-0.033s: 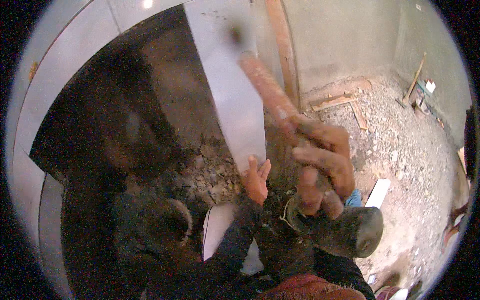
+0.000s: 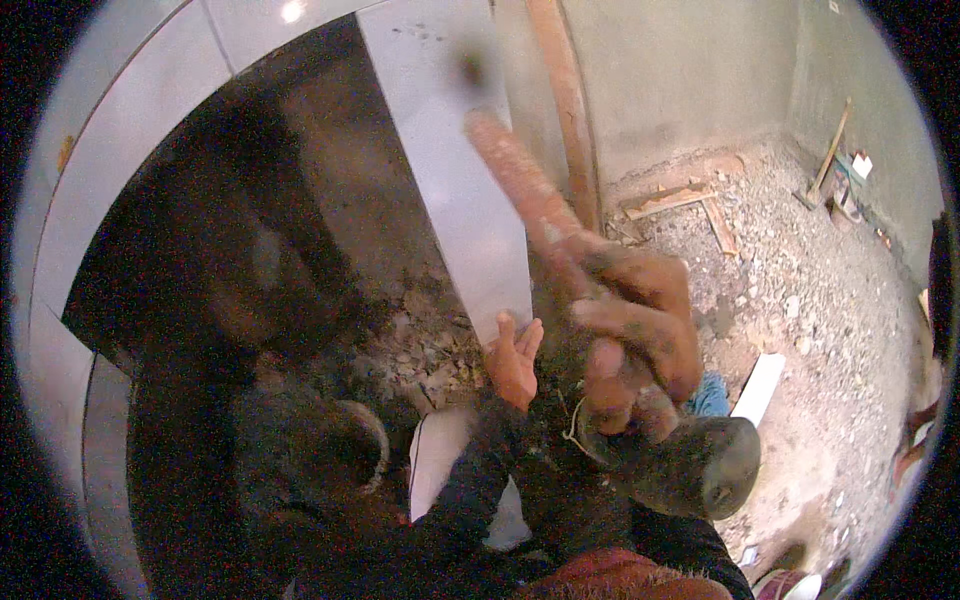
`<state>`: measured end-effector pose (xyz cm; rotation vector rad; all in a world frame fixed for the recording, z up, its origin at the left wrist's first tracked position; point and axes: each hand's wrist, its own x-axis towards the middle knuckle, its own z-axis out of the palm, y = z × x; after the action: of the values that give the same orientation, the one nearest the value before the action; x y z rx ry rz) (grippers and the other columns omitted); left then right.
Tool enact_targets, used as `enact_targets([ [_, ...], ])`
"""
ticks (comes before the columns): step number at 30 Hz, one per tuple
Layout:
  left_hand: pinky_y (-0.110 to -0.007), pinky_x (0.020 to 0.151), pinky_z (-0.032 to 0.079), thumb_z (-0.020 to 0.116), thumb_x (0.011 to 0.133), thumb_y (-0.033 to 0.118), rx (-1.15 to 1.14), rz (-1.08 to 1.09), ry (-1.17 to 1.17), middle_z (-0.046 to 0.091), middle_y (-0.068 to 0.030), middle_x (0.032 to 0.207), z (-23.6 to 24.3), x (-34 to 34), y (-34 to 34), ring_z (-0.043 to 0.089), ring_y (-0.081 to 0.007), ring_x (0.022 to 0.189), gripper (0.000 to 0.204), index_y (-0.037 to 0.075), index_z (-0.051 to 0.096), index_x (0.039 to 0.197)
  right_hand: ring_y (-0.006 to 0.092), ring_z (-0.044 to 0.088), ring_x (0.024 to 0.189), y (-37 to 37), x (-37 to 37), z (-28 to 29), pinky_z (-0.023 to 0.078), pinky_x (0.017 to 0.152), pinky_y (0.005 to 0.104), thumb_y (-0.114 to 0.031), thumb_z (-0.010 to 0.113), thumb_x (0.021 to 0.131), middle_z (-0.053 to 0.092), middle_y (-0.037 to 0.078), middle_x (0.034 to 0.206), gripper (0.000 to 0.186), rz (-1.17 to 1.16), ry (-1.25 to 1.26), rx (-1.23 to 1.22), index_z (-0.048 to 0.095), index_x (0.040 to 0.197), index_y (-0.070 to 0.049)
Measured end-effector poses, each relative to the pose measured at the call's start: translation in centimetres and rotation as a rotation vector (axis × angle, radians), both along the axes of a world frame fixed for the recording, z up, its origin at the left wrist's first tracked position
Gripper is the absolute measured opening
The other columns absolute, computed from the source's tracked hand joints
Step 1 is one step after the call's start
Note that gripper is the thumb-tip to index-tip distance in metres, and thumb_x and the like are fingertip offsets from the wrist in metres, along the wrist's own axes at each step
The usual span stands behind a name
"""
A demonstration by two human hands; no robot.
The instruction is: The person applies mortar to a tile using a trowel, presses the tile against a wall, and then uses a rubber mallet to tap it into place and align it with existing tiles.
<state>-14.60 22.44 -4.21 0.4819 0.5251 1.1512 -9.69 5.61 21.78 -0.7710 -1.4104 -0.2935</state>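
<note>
My right hand [image 2: 645,315] grips a mallet's worn reddish handle [image 2: 510,170] close to its dark cylindrical head [image 2: 725,465], which hangs below my fingers with a thin wire loop at one side. The handle slants up to the left across a long white tile strip [image 2: 430,140]; a dark blurred spot beyond its tip cannot be made out. My left hand [image 2: 515,365] holds the lower end of the strip at its right edge, thumb upward. Dark rubble [image 2: 420,350] lies left of that hand, beside a pale piece [image 2: 435,455] near my sleeve.
A wooden board [image 2: 565,90] stands behind the strip. Tiled surfaces [image 2: 130,90] line the left rim. On the right are a rubble-strewn floor [image 2: 810,330], loose wood scraps [image 2: 665,200], a white offcut [image 2: 755,390], and a long-handled tool [image 2: 832,155] with a bucket by the grey wall [image 2: 690,70].
My right hand and the mallet have shifted slightly to the left. The view has moved a little; my left hand stays on the strip.
</note>
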Motion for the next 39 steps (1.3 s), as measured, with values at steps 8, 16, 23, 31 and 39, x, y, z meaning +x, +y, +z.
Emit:
enact_targets([
  [8, -0.045, 0.1, 0.056, 0.068, 0.094, 0.046, 0.0, -0.057, 0.054, 0.057, -0.0275, 0.125, 2.1, -0.5, -0.9, 0.062, -0.0388, 0.118, 0.077, -0.009, 0.036, 0.137, 0.0335, 0.064, 0.097, 1.6, 3.1, -1.1, 0.052, 0.08, 0.0392, -0.002, 0.059, 0.085, 0.063, 0.024, 0.117, 0.016, -0.019, 0.146, 0.162, 0.068, 0.098, -0.003],
  [16, -0.044, 0.102, 0.054, 0.066, 0.094, 0.049, 0.016, -0.045, 0.132, 0.057, -0.0281, 0.124, 1.5, 0.2, -0.5, 0.061, -0.0385, 0.119, 0.078, -0.009, 0.036, 0.137, 0.0291, 0.064, 0.087, 5.0, 4.1, -2.8, 0.053, 0.077, 0.0362, -0.001, 0.065, 0.083, 0.064, 0.018, 0.11, 0.018, 0.132, 0.064, 0.166, 0.065, 0.101, -0.005],
  [23, -0.043, 0.102, 0.054, 0.066, 0.094, 0.049, 0.003, 0.014, 0.202, 0.058, -0.0278, 0.124, 0.7, -0.8, -0.4, 0.061, -0.038, 0.119, 0.078, -0.009, 0.037, 0.137, 0.0322, 0.061, 0.108, 4.7, 2.3, -5.1, 0.052, 0.087, 0.0374, 0.012, 0.068, 0.073, 0.056, 0.018, 0.125, 0.035, 0.295, 0.113, -0.015, 0.065, 0.104, -0.005],
  [31, -0.043, 0.101, 0.055, 0.066, 0.094, 0.049, 0.007, 0.033, 0.242, 0.058, -0.0274, 0.123, 0.2, -0.8, -0.6, 0.061, -0.0375, 0.118, 0.077, -0.009, 0.038, 0.137, 0.0425, 0.053, 0.129, 4.7, 2.8, -6.1, 0.049, 0.101, 0.0454, 0.011, 0.072, 0.069, 0.053, 0.02, 0.131, 0.04, 0.295, 0.009, -0.01, 0.064, 0.105, -0.004],
  [39, -0.042, 0.101, 0.055, 0.066, 0.094, 0.049, 0.003, 0.023, 0.26, 0.059, -0.027, 0.122, -0.4, -0.7, -0.5, 0.062, -0.0369, 0.117, 0.076, -0.008, 0.039, 0.136, 0.0433, 0.052, 0.129, 4.3, 3.4, -6.2, 0.047, 0.103, 0.047, 0.008, 0.072, 0.071, 0.054, 0.019, 0.132, 0.037, 0.324, 0.03, -0.03, 0.064, 0.106, -0.003],
])
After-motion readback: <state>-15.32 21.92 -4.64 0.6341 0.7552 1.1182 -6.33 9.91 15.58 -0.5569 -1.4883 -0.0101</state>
